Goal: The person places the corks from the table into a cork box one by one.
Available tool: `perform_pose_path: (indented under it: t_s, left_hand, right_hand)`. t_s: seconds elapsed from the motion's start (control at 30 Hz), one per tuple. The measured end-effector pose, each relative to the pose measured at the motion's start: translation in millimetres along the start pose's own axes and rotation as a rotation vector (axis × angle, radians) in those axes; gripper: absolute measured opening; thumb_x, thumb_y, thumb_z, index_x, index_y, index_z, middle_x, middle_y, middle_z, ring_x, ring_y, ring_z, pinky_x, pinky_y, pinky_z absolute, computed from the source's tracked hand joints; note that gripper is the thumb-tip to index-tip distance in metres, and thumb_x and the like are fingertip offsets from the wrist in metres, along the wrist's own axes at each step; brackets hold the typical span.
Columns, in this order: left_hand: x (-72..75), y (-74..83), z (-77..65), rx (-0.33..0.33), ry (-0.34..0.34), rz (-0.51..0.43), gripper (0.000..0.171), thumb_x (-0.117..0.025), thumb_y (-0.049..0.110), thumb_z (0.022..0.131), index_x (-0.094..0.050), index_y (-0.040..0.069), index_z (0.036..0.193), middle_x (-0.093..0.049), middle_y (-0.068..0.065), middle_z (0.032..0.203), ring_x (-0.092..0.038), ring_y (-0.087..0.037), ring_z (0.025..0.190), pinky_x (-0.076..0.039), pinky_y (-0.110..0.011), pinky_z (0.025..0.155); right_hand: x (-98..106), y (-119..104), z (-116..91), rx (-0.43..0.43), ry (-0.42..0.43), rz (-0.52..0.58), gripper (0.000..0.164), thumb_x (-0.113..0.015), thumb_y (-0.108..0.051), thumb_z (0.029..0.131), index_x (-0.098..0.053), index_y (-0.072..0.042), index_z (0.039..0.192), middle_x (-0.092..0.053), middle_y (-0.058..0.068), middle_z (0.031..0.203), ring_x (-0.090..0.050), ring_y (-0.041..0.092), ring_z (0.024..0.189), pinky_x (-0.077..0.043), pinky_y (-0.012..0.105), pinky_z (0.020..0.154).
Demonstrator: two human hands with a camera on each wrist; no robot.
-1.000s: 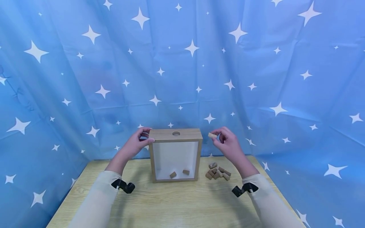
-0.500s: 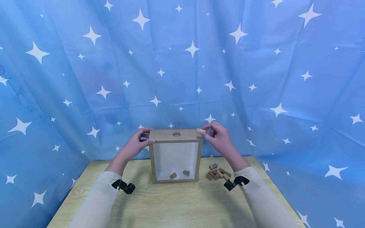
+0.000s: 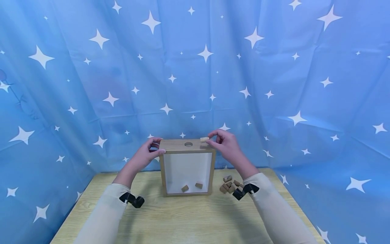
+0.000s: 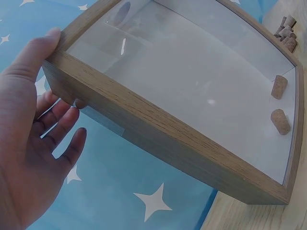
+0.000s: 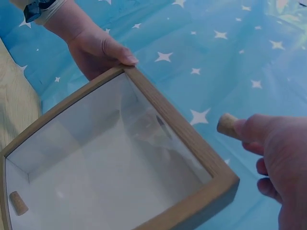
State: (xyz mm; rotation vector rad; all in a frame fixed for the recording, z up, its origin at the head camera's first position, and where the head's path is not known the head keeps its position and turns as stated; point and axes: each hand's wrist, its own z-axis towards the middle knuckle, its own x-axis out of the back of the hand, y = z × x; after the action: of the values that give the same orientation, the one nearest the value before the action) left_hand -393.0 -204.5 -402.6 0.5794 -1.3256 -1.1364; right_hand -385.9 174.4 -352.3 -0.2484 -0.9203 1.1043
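By the right hand [image 3: 224, 143], one cork [image 3: 204, 139] is pinched between thumb and index finger, its free end pointed away from the fingertips. It is held over the right part of the top of a shallow wooden display box [image 3: 173, 145], and is kept apart from the round hole [image 3: 188, 144] cut near the middle of that top. In the right wrist view, the other fingers of the same hand are seen to be bent inward.

The upper left corner of the display box is gripped by the left hand [image 3: 147, 149]: the thumb is laid on the front edge of the frame, and the fingers are bent at the side and rear. The display box is stood upright, and its white back panel [image 3: 188, 169] is seen through a clear front pane, on which glints are caught.

Two loose corks [image 4: 280, 121] are contained near the bottom of the display box, toward its right half, set apart from each other. A pile of corks [image 3: 228, 184] is heaped just right of the display box on the wood-grained tabletop [image 3: 170, 220]; part of it is hidden by the black wrist device [image 3: 245, 191] on the right cuff. Behind the display box, a blue curtain [image 3: 189, 67] printed with white stars is hung.
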Motion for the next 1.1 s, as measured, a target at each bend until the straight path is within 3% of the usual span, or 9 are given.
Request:
perform_pose_path:
  t_s: [0.23,0.83,1.1]
  left_hand:
    - [0.1,-1.5,0.6,0.0,-0.005,0.003,0.077,-0.078,0.051,0.103,-0.047,0.016,0.164,-0.052,-0.018,0.15,-0.053,-0.042,0.139,-0.049,-0.058,0.113]
    - [2.7,-2.5,1.7,-0.003,-0.005,-0.012,0.074,-0.077,0.048,0.105,-0.046,0.015,0.164,-0.05,-0.02,0.152,-0.051,-0.043,0.14,-0.05,-0.061,0.112]
    - [2.1,1.4,0.3,-0.007,-0.016,-0.017,0.076,-0.078,0.05,0.104,-0.047,0.016,0.164,-0.05,-0.019,0.152,-0.052,-0.041,0.14,-0.05,-0.059,0.112]
  right_hand:
    - [-8,-7,9,-0.014,-0.038,-0.047,0.014,-0.084,-0.018,0.102,-0.081,-0.013,0.115,-0.054,0.002,0.071,-0.049,0.022,0.061,-0.04,0.032,0.055]
    - [-34,-20,34,0.114,-0.175,-0.145,0.018,-0.08,-0.015,0.104,-0.081,-0.007,0.121,-0.052,-0.001,0.076,-0.044,0.015,0.058,-0.039,0.03,0.054]
    - [-38,-21,36,0.095,-0.224,-0.178,0.017,-0.079,-0.013,0.104,-0.081,-0.006,0.12,-0.063,0.0,0.085,-0.048,0.014,0.062,-0.042,0.03,0.057]
